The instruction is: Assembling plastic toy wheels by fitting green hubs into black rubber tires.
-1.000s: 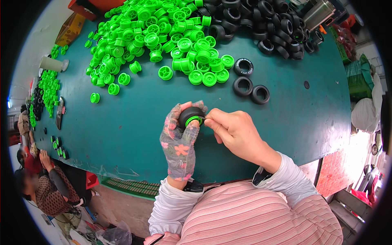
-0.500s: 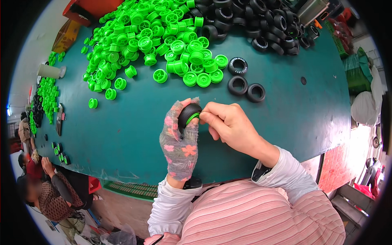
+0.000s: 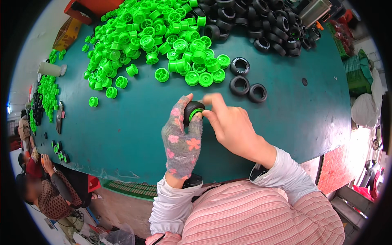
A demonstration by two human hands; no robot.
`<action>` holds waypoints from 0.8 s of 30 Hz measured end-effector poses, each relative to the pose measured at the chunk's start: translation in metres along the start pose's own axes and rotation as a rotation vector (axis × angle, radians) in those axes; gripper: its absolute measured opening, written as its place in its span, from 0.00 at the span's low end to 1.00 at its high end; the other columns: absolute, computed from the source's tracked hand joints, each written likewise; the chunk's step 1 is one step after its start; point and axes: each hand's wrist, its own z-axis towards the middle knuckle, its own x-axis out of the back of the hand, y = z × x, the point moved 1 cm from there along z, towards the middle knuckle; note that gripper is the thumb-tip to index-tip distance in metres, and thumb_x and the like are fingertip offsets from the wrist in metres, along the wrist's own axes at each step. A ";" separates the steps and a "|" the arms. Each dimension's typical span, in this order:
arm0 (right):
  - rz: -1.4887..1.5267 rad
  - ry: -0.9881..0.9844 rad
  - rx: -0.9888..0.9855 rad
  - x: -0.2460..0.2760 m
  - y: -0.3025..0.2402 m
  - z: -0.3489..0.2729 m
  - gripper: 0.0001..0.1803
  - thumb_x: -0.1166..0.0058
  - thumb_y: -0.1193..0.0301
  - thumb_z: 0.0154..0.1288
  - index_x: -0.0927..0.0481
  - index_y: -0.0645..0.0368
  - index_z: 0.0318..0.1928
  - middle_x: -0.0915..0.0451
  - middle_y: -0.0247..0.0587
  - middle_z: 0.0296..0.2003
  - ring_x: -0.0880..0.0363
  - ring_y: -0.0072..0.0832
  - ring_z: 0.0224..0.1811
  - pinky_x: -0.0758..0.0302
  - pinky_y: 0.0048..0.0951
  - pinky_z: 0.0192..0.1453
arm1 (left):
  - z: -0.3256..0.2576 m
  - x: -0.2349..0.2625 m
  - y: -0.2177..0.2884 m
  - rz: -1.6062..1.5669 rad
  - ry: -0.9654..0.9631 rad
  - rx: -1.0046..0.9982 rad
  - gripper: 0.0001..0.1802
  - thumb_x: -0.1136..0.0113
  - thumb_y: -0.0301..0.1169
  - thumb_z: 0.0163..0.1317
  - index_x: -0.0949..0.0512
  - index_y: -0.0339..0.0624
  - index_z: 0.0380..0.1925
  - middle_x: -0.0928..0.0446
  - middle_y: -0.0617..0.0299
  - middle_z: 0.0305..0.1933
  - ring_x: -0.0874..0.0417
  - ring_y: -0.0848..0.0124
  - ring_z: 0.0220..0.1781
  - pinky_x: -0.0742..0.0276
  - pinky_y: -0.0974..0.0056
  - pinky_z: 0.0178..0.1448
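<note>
My left hand (image 3: 182, 136), in a grey fingerless glove with pink flowers, is closed around a small toy wheel (image 3: 192, 111). A black rubber tyre surrounds its green rim (image 3: 196, 112), which shows on the side toward my right hand. My right hand (image 3: 232, 124) is bare and at the wheel's right side. Its thumb touches the wheel's edge; the index finger, smeared by motion, is raised by the tyre's upper edge, and the other fingers curl inward. Beyond my hands lie three loose black tyres (image 3: 239, 85).
A large heap of green rims (image 3: 134, 41) covers the far left and middle of the green table (image 3: 122, 139). Black tyres (image 3: 271, 26) are piled beside it. Several assembled wheels (image 3: 61, 152) stand at the left edge, near a co-worker (image 3: 51, 192). A cutter-like tool (image 3: 59, 117) lies there too.
The wheel has turned slightly in my left hand and moved a little right, showing more rim. My right index finger has lifted away from my thumb, up and over the tyre's edge.
</note>
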 end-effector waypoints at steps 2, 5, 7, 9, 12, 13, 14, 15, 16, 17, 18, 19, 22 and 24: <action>0.138 -0.067 -0.035 0.008 -0.003 0.005 0.12 0.51 0.73 0.73 0.33 0.60 0.54 0.19 0.51 0.26 0.18 0.52 0.30 0.27 0.52 0.32 | 0.000 -0.001 -0.003 0.023 0.036 -0.078 0.21 0.40 0.22 0.69 0.26 0.34 0.61 0.21 0.57 0.54 0.18 0.70 0.50 0.16 0.67 0.54; 0.254 -0.092 -0.040 0.013 -0.010 0.006 0.14 0.52 0.74 0.74 0.33 0.60 0.56 0.19 0.53 0.26 0.18 0.54 0.31 0.27 0.53 0.34 | -0.002 -0.005 -0.003 -0.012 0.135 -0.131 0.20 0.41 0.24 0.70 0.26 0.35 0.61 0.22 0.57 0.54 0.18 0.70 0.50 0.16 0.67 0.54; 0.264 -0.067 -0.018 0.012 -0.011 0.006 0.14 0.52 0.75 0.73 0.33 0.61 0.56 0.18 0.53 0.26 0.18 0.54 0.31 0.27 0.53 0.34 | -0.004 -0.007 0.003 -0.175 0.171 -0.018 0.20 0.40 0.25 0.70 0.26 0.35 0.61 0.22 0.57 0.54 0.18 0.71 0.51 0.16 0.67 0.54; 0.241 -0.018 0.004 0.008 -0.008 0.005 0.13 0.52 0.75 0.73 0.33 0.61 0.55 0.18 0.52 0.26 0.18 0.52 0.29 0.27 0.51 0.32 | -0.003 -0.005 0.009 -0.120 0.135 0.019 0.19 0.40 0.24 0.69 0.25 0.35 0.60 0.22 0.58 0.54 0.19 0.71 0.51 0.17 0.66 0.55; 0.171 0.002 -0.002 0.006 -0.013 0.001 0.13 0.52 0.77 0.72 0.33 0.62 0.55 0.18 0.51 0.25 0.18 0.50 0.27 0.27 0.49 0.29 | -0.005 -0.006 0.013 -0.124 0.114 0.045 0.19 0.39 0.24 0.69 0.24 0.35 0.59 0.22 0.58 0.54 0.19 0.71 0.51 0.18 0.66 0.56; 0.131 0.015 0.023 0.006 -0.014 0.001 0.13 0.52 0.77 0.72 0.33 0.62 0.55 0.18 0.50 0.24 0.17 0.50 0.27 0.27 0.48 0.28 | -0.005 -0.006 0.013 -0.139 0.112 0.049 0.18 0.39 0.24 0.69 0.23 0.35 0.58 0.21 0.58 0.54 0.19 0.71 0.51 0.18 0.66 0.56; 0.092 0.028 0.047 0.005 -0.015 0.001 0.13 0.52 0.77 0.72 0.33 0.62 0.55 0.18 0.49 0.24 0.17 0.49 0.26 0.27 0.47 0.28 | -0.006 -0.005 0.014 -0.115 0.111 0.035 0.18 0.39 0.24 0.69 0.23 0.35 0.58 0.21 0.58 0.53 0.19 0.71 0.51 0.17 0.66 0.55; 0.049 0.041 0.072 0.006 -0.016 0.000 0.13 0.52 0.77 0.72 0.33 0.62 0.54 0.18 0.49 0.24 0.17 0.48 0.26 0.27 0.47 0.27 | -0.006 -0.004 0.014 -0.094 0.108 0.021 0.18 0.39 0.24 0.69 0.23 0.34 0.58 0.21 0.58 0.53 0.19 0.71 0.51 0.17 0.66 0.55; 0.045 0.046 0.076 0.005 -0.016 0.000 0.13 0.52 0.77 0.72 0.33 0.62 0.54 0.18 0.49 0.23 0.17 0.49 0.26 0.27 0.47 0.27 | -0.006 -0.004 0.015 -0.073 0.106 0.007 0.18 0.39 0.24 0.69 0.23 0.34 0.58 0.21 0.58 0.53 0.19 0.71 0.51 0.17 0.66 0.55; 0.041 0.052 0.081 0.004 -0.015 0.000 0.13 0.51 0.77 0.72 0.33 0.62 0.54 0.18 0.50 0.23 0.17 0.49 0.26 0.27 0.47 0.27 | -0.006 -0.004 0.016 -0.055 0.102 0.008 0.18 0.39 0.24 0.69 0.23 0.34 0.58 0.21 0.57 0.53 0.19 0.71 0.51 0.17 0.66 0.54; 0.036 0.057 0.087 0.003 -0.015 0.000 0.13 0.51 0.77 0.72 0.33 0.62 0.54 0.18 0.50 0.23 0.18 0.49 0.25 0.28 0.47 0.27 | -0.005 -0.004 0.017 -0.039 0.099 0.007 0.18 0.39 0.23 0.69 0.24 0.34 0.58 0.21 0.57 0.53 0.19 0.71 0.50 0.17 0.67 0.53; 0.122 0.030 0.048 0.003 -0.014 0.001 0.13 0.51 0.77 0.72 0.33 0.63 0.54 0.18 0.50 0.23 0.18 0.49 0.25 0.28 0.47 0.26 | -0.005 -0.003 0.018 -0.023 0.097 0.007 0.18 0.39 0.23 0.69 0.24 0.34 0.58 0.21 0.56 0.53 0.18 0.71 0.50 0.16 0.67 0.51; 0.277 -0.031 -0.028 0.004 -0.010 0.001 0.13 0.51 0.76 0.72 0.33 0.63 0.54 0.19 0.51 0.22 0.18 0.50 0.24 0.28 0.48 0.25 | -0.005 -0.002 0.008 -0.016 0.051 0.041 0.21 0.39 0.22 0.68 0.26 0.34 0.60 0.18 0.54 0.50 0.15 0.70 0.46 0.17 0.67 0.48; 0.240 -0.041 -0.027 0.004 -0.010 0.000 0.14 0.51 0.76 0.72 0.33 0.63 0.55 0.20 0.52 0.22 0.19 0.51 0.24 0.29 0.48 0.25 | -0.005 -0.003 0.001 0.037 0.074 -0.017 0.21 0.39 0.22 0.68 0.25 0.34 0.60 0.17 0.53 0.46 0.15 0.70 0.44 0.18 0.66 0.47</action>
